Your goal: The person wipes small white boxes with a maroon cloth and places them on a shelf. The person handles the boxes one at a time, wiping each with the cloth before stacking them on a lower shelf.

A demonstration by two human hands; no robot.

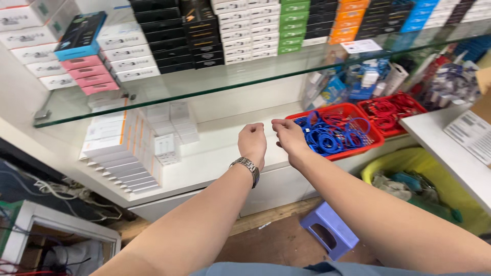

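Observation:
Both my arms reach forward over a white lower shelf (pixel 215 153). My left hand (pixel 252 142), with a metal watch (pixel 247 167) on its wrist, has its fingers curled in; I see nothing in it. My right hand (pixel 289 138) is just beside it, fingers bent and pinched together, with nothing visible in them. Right of my right hand sits a red basket (pixel 353 109) full of coiled blue cables (pixel 327 138). A second red basket (pixel 369 109) with red cables (pixel 388 110) stands further right.
A glass shelf (pixel 169 92) above carries rows of small boxes in white, black, pink, green, orange and blue. White flat boxes (pixel 120 148) are stacked at the left of the lower shelf. A purple stool (pixel 330 232), a yellow bag (pixel 424 166) and a white counter (pixel 455 148) are at the right.

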